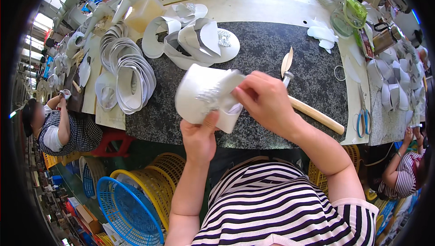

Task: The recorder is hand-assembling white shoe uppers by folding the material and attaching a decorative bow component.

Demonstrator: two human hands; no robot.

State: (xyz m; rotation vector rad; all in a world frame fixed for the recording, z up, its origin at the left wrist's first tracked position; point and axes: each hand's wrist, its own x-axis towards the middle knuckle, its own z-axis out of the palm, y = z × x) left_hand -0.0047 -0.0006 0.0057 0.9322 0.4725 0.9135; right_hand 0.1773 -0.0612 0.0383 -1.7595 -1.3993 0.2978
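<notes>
A white shoe upper [195, 92] with a patch of shiny beads on its front is held up over the dark speckled work surface. My left hand [201, 139] grips it from below, thumb on its near side. At its right edge, my right hand [265, 101] pinches the upper's rim; the fingertips there are slightly blurred. Beyond it lie more white uppers [204, 42], one with a glittering ornament. To the right of my right hand rests a hammer [317, 115] with a wooden handle, its head partly hidden, near a pointed wooden-coloured blade [287, 62].
Stacked white uppers [131, 76] stand on the left. Blue-handled scissors [362, 118] and white cut pieces [322, 34] lie on the right. Blue [129, 209] and yellow baskets [154, 189] sit below the table edge. Co-workers are at the left, far left and right.
</notes>
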